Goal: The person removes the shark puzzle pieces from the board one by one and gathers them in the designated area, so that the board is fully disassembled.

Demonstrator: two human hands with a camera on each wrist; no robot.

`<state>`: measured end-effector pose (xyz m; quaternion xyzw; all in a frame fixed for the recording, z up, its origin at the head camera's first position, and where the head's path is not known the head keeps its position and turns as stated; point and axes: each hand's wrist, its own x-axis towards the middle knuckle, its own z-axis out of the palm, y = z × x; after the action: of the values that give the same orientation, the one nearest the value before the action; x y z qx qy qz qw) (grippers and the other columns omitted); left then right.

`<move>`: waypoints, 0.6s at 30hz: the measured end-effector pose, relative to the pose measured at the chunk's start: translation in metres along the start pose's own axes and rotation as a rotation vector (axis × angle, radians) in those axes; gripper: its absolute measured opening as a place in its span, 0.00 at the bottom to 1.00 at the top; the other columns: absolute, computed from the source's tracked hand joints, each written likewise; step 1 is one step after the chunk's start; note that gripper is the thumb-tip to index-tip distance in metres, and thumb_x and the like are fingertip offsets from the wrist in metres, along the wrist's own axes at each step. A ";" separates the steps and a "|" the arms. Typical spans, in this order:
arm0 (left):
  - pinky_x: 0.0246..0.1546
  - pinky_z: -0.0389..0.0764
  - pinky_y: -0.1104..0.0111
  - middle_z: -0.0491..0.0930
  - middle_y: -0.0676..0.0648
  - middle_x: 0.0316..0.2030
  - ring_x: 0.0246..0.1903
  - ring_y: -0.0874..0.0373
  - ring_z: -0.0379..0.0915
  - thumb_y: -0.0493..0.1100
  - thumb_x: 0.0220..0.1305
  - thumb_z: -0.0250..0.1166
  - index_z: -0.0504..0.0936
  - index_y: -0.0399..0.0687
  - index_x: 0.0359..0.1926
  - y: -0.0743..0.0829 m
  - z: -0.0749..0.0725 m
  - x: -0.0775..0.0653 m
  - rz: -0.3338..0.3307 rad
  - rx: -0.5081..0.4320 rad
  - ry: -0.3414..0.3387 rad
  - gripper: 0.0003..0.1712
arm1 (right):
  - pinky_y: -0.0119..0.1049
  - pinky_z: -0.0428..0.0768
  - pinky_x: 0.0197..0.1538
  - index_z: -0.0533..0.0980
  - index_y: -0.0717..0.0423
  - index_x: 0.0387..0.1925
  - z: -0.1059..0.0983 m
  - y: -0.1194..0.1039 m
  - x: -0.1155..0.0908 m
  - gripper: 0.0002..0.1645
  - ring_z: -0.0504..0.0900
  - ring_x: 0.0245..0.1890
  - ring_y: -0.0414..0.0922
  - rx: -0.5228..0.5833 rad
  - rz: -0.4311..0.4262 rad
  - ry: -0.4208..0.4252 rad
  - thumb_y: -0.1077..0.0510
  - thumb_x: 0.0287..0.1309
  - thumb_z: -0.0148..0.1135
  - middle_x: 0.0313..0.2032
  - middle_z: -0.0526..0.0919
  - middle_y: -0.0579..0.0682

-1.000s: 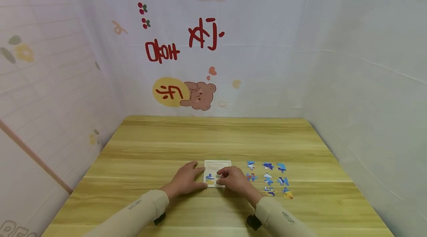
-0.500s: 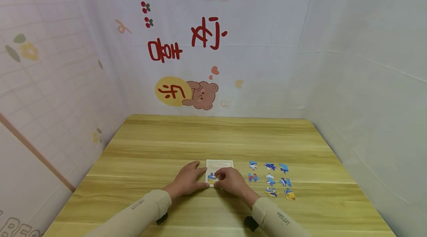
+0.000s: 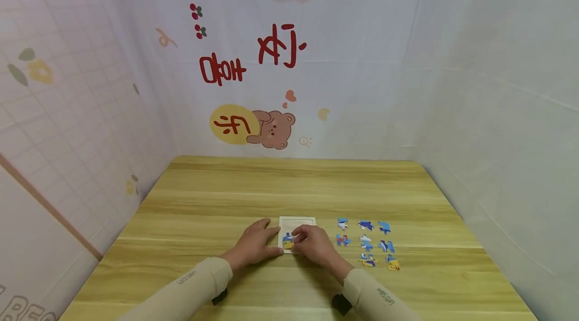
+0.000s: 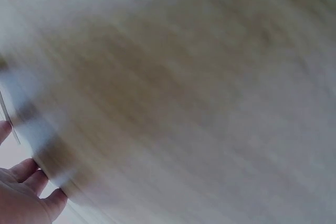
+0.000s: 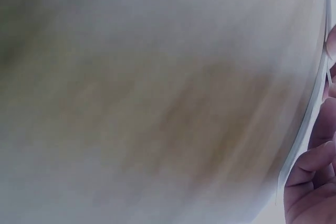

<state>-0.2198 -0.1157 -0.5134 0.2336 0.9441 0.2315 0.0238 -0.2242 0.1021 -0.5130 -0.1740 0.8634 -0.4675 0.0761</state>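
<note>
A small white puzzle tray (image 3: 298, 219) lies flat near the front middle of the table. In its lower left corner sit blue-and-yellow jigsaw pieces (image 3: 287, 240). My left hand (image 3: 256, 243) rests at the tray's left edge, fingers spread and thumb at the lower corner. The right hand (image 3: 313, 245) reaches over the tray's right part, its thumb and forefinger pinching a jigsaw piece that they mostly hide. Left fingertips (image 4: 52, 200) show blurred at the lower left of the left wrist view, and curled right fingers (image 5: 315, 166) at the right edge of the right wrist view.
Right of the tray, several loose jigsaw pieces (image 3: 366, 243) lie in rough rows on the wooden table (image 3: 226, 185). White printed curtains (image 3: 362, 110) enclose the back and sides. A dark wrist device (image 3: 342, 304) hangs under the right sleeve.
The right hand has shifted slightly left within the tray, its fingertips now close against the jigsaw picture at lower left. The left hand stays at the tray edge. The head view has shifted slightly.
</note>
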 end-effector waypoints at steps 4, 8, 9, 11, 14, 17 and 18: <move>0.63 0.61 0.41 0.66 0.28 0.64 0.65 0.32 0.61 0.57 0.60 0.71 0.77 0.38 0.63 0.001 0.000 0.001 -0.007 -0.004 -0.005 0.37 | 0.32 0.76 0.27 0.81 0.63 0.42 -0.010 0.001 -0.006 0.15 0.77 0.22 0.38 0.041 0.041 -0.018 0.67 0.50 0.72 0.27 0.82 0.46; 0.63 0.61 0.41 0.66 0.29 0.65 0.65 0.33 0.61 0.57 0.59 0.71 0.77 0.38 0.63 0.003 -0.002 0.001 -0.020 -0.008 -0.011 0.38 | 0.34 0.75 0.27 0.81 0.63 0.43 -0.023 0.003 -0.013 0.15 0.77 0.23 0.40 0.054 0.083 -0.032 0.66 0.51 0.71 0.28 0.81 0.47; 0.63 0.61 0.41 0.66 0.29 0.65 0.65 0.33 0.61 0.57 0.59 0.71 0.77 0.38 0.63 0.003 -0.002 0.001 -0.020 -0.006 -0.010 0.38 | 0.34 0.75 0.27 0.81 0.62 0.43 -0.026 0.004 -0.016 0.16 0.76 0.24 0.40 0.053 0.090 -0.035 0.66 0.51 0.71 0.28 0.81 0.46; 0.63 0.61 0.42 0.66 0.29 0.65 0.65 0.33 0.61 0.58 0.59 0.71 0.77 0.39 0.63 0.004 -0.002 0.001 -0.023 -0.004 -0.013 0.38 | 0.34 0.76 0.28 0.80 0.63 0.43 -0.034 0.007 -0.020 0.16 0.77 0.24 0.40 0.060 0.095 -0.044 0.66 0.51 0.71 0.29 0.81 0.47; 0.63 0.62 0.42 0.66 0.28 0.64 0.65 0.33 0.61 0.57 0.59 0.71 0.77 0.39 0.63 0.005 -0.002 0.001 -0.020 -0.001 -0.013 0.37 | 0.35 0.77 0.28 0.80 0.64 0.44 -0.045 0.013 -0.027 0.16 0.77 0.25 0.41 0.066 0.094 -0.050 0.67 0.51 0.70 0.29 0.81 0.47; 0.63 0.61 0.42 0.66 0.28 0.64 0.65 0.33 0.61 0.57 0.59 0.71 0.77 0.38 0.63 0.006 -0.004 0.000 -0.015 -0.007 -0.011 0.37 | 0.35 0.77 0.28 0.80 0.65 0.44 -0.056 0.018 -0.035 0.16 0.77 0.26 0.42 0.046 0.092 -0.049 0.68 0.52 0.70 0.30 0.81 0.48; 0.63 0.62 0.42 0.66 0.28 0.64 0.65 0.33 0.61 0.57 0.59 0.71 0.77 0.38 0.63 0.006 -0.004 -0.001 -0.015 -0.008 -0.011 0.37 | 0.35 0.77 0.27 0.80 0.65 0.44 -0.059 0.020 -0.037 0.16 0.78 0.26 0.42 0.040 0.094 -0.046 0.68 0.51 0.70 0.30 0.81 0.48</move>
<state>-0.2172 -0.1128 -0.5076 0.2279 0.9446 0.2339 0.0318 -0.2116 0.1721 -0.4980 -0.1422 0.8591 -0.4764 0.1212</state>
